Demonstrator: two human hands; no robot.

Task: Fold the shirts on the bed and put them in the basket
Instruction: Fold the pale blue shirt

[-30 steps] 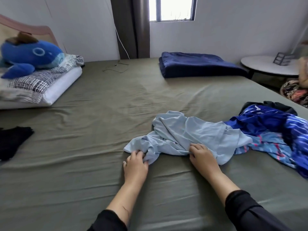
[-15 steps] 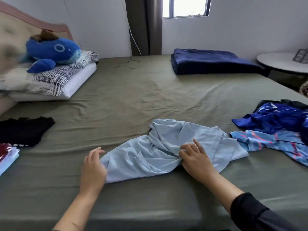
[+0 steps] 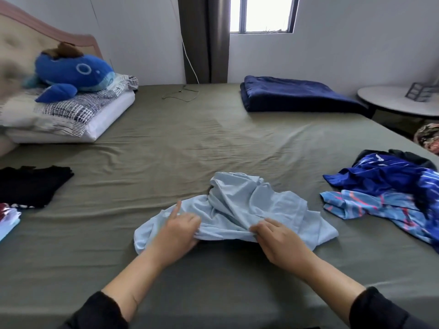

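A crumpled light blue shirt (image 3: 240, 205) lies on the olive bed sheet (image 3: 166, 148) in front of me. My left hand (image 3: 177, 230) pinches its near hem, index finger sticking out. My right hand (image 3: 278, 238) grips the same hem a little to the right. A pile of blue patterned shirts (image 3: 389, 188) lies at the right. A black shirt (image 3: 31, 184) lies flat at the left, with folded clothes (image 3: 8, 217) at the left edge. No basket is in view.
Pillows (image 3: 71, 117) with a blue plush whale (image 3: 71, 72) sit at the back left. A folded navy blanket (image 3: 297, 93) lies at the back right, and a cable (image 3: 180, 93) at the back middle. A round white table (image 3: 399, 103) stands beside the bed.
My left hand moved right from the shirt's left end onto its near hem. My right hand shifted toward me along the hem. The shirt has spread out.
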